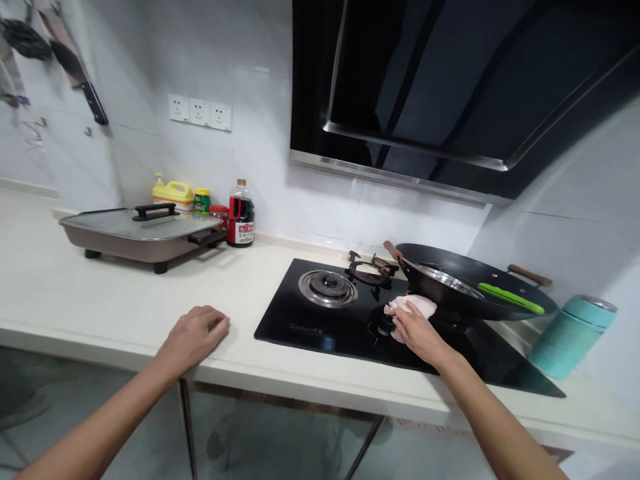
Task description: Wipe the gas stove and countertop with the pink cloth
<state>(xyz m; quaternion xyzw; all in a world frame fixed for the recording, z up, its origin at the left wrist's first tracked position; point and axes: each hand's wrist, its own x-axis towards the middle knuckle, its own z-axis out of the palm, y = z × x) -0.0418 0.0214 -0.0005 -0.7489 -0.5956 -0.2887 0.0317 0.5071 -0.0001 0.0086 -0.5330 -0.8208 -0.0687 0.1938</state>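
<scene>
On the black glass of the gas stove [320, 330], my right hand [417, 333] grips a pale pink cloth [425, 306]. It presses the cloth beside the stove's knob [384, 323], in front of the wok. My left hand [196, 333] rests on the counter's front edge, left of the stove. Its fingers are curled in loosely, with nothing visible in them. A round burner [329, 288] lies bare on the stove's left side. Behind the cloth, a loose pan support [371, 270] sits at the stove's back edge.
A black wok [455, 300] stands on the right burner, holding a metal dish and a green-handled utensil [510, 298]. To its right is a teal tumbler [573, 337]. An electric pan [145, 230] and a soy sauce bottle [241, 217] stand at left. A range hood [425, 87] hangs above.
</scene>
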